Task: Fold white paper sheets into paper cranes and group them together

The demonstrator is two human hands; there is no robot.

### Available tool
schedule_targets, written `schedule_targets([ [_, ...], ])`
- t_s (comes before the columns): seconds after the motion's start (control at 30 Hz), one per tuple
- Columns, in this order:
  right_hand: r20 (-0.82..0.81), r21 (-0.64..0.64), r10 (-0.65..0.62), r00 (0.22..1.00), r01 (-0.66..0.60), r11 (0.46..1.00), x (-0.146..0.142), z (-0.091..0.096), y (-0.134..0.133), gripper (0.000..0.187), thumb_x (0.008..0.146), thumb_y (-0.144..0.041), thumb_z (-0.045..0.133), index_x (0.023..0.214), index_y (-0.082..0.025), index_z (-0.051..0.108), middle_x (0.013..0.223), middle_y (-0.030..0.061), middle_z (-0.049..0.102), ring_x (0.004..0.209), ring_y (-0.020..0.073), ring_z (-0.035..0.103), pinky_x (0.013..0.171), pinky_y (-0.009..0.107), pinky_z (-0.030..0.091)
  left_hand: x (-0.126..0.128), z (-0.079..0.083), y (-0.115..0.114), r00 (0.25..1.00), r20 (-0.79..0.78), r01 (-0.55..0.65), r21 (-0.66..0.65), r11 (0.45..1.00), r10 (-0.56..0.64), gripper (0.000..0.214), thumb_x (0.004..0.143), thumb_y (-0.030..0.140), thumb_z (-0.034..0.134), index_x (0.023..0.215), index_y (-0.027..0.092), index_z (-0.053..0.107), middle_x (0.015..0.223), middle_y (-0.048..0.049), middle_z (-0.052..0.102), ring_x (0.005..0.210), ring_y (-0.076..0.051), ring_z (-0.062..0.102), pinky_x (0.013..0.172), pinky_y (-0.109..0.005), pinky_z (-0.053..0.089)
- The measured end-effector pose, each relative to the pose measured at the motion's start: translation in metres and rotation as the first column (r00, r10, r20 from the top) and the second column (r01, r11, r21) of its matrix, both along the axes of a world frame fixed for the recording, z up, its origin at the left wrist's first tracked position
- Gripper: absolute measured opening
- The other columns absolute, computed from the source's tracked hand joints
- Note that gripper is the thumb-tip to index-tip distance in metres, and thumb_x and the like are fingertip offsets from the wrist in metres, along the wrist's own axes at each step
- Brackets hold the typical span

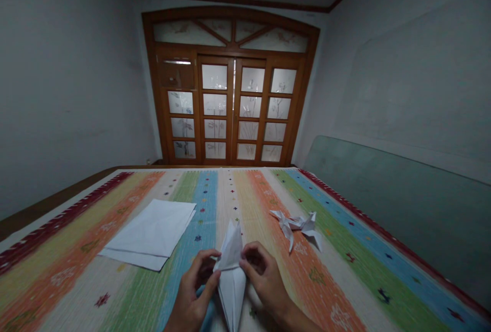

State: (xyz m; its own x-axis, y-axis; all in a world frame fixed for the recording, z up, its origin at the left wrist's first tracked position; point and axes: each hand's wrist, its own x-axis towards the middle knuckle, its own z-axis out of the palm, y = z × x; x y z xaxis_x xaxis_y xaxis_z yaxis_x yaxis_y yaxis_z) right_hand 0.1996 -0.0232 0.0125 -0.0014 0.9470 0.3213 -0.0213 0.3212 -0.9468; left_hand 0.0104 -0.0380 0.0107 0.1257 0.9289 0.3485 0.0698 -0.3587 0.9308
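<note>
A white paper folded into a long, narrow origami shape [232, 291] lies between my hands, its split points facing away from me. My left hand [195, 286] pinches its left edge near the middle with thumb and forefinger. On the opposite edge, the thumb and forefinger of my right hand [264, 275] close on the paper at about the same height. A crease runs across the shape between the two pinches. Its near tip reaches the bottom edge of the view.
White paper sheets [153, 232] are stacked at the left on the striped tablecloth [126, 291]. Finished-looking folded paper cranes [297, 224] lie to the right, touching or overlapping. A pale green panel [383, 189] stands along the right side. Wooden glass doors [232, 107] are beyond the table.
</note>
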Motion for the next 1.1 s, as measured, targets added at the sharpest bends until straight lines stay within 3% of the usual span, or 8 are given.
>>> schedule_targets([
  [0.2,-0.068,-0.036,0.005,0.998,-0.008,0.999,-0.005,-0.008,-0.002,0.026,0.08,-0.033,0.074,0.098,-0.024,0.057,0.087,0.0006,0.062,0.077,0.0192,0.065,0.065,0.028,0.051,0.007,-0.01,0.007,0.99,-0.005,-0.14,-0.065,0.988,0.14,0.032,0.081,0.046,0.075,0.098,0.022,0.062,0.086,-0.0027,0.074,0.081,-0.023,0.073,0.069,-0.028,0.059],
  [0.33,-0.093,-0.11,0.054,0.994,-0.064,0.992,-0.009,-0.01,-0.005,0.059,0.077,-0.029,0.076,0.126,-0.026,0.042,0.073,-0.0057,0.062,0.066,0.0175,0.065,0.061,0.026,0.046,0.006,-0.01,0.011,0.985,0.012,-0.169,-0.091,0.981,0.171,0.032,0.082,0.046,0.072,0.101,0.02,0.068,0.092,-0.0059,0.076,0.086,-0.026,0.074,0.073,-0.03,0.06],
  [0.47,-0.059,-0.166,0.114,0.992,-0.122,0.978,-0.01,-0.01,-0.007,0.085,0.076,-0.028,0.076,0.144,-0.023,0.025,0.071,-0.003,0.071,0.067,0.0206,0.068,0.063,0.029,0.046,0.001,-0.001,0.014,0.983,-0.002,-0.183,-0.078,0.98,0.183,0.033,0.081,0.048,0.069,0.095,0.019,0.076,0.094,-0.0087,0.079,0.093,-0.029,0.074,0.085,-0.036,0.06],
  [0.6,-0.026,-0.194,0.048,0.999,-0.052,0.98,-0.011,-0.012,-0.007,0.089,0.074,-0.027,0.076,0.147,-0.021,0.027,0.062,-0.006,0.068,0.059,0.0187,0.065,0.058,0.027,0.044,-0.002,0.002,0.017,0.986,-0.046,-0.166,-0.092,0.982,0.162,0.032,0.081,0.048,0.068,0.092,0.02,0.079,0.097,-0.0097,0.081,0.093,-0.03,0.075,0.084,-0.038,0.059],
  [0.73,-0.046,-0.184,-0.009,0.999,0.001,0.983,-0.013,-0.01,-0.009,0.104,0.074,-0.025,0.078,0.155,-0.021,0.014,0.059,-0.0088,0.065,0.058,0.0173,0.064,0.06,0.027,0.046,-0.001,-0.002,0.017,0.985,-0.062,-0.168,-0.116,0.979,0.161,0.032,0.079,0.045,0.072,0.098,0.02,0.077,0.097,-0.0092,0.08,0.087,-0.028,0.075,0.076,-0.034,0.058],
  [0.93,-0.019,-0.23,0.019,1.0,-0.023,0.973,-0.018,-0.006,-0.016,0.101,0.071,-0.021,0.079,0.153,-0.02,0.02,0.057,-0.0086,0.066,0.058,0.0188,0.068,0.058,0.027,0.049,0.002,-0.005,0.017,0.966,-0.004,-0.259,-0.073,0.963,0.259,0.023,0.072,0.04,0.076,0.081,0.021,0.067,0.077,-0.0017,0.071,0.077,-0.025,0.07,0.069,-0.03,0.056],
  [1.1,-0.077,-0.246,0.038,0.996,-0.056,0.968,-0.021,-0.015,-0.017,0.087,0.071,-0.026,0.081,0.14,-0.021,0.028,0.066,-0.0035,0.073,0.063,0.0228,0.073,0.06,0.03,0.054,0.006,-0.004,0.014,0.981,-0.071,-0.191,-0.135,0.972,0.183,0.023,0.074,0.04,0.074,0.076,0.02,0.062,0.075,-0.0007,0.068,0.076,-0.024,0.067,0.069,-0.03,0.052],
])
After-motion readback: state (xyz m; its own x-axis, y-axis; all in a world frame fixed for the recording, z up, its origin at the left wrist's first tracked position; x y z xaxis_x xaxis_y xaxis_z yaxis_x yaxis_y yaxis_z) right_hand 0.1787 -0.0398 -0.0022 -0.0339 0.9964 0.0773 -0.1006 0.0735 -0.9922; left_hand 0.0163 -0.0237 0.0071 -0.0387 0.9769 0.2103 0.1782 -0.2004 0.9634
